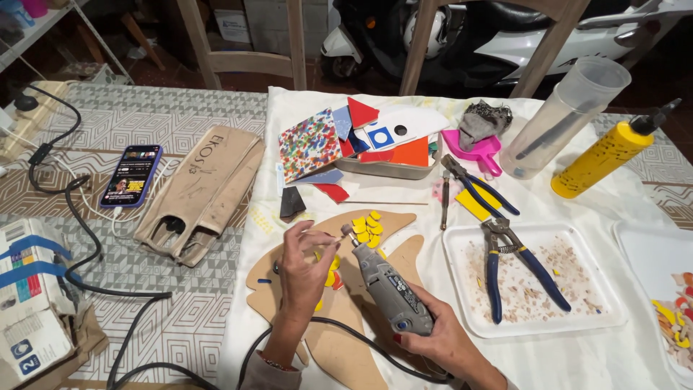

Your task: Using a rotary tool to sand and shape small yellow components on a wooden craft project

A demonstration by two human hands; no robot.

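The right hand (444, 339) grips a grey corded rotary tool (390, 289), its tip pointing up and left toward the left hand (303, 271), whose fingers pinch a small piece just beside the tip. Both hands hover over a flat wooden cut-out (346, 347) lying on a white cloth (577, 361) that covers the surface. A cluster of yellow tile pieces (367, 230) sits on the cut-out just above the tool. To the right, blue-handled nippers (516, 267) lie in a white tray (462, 289) strewn with chips. A metal tin (382, 170) of coloured tile sheets stands farther back, a yellow glue bottle (606, 155) at far right, and a phone (132, 175) at left.
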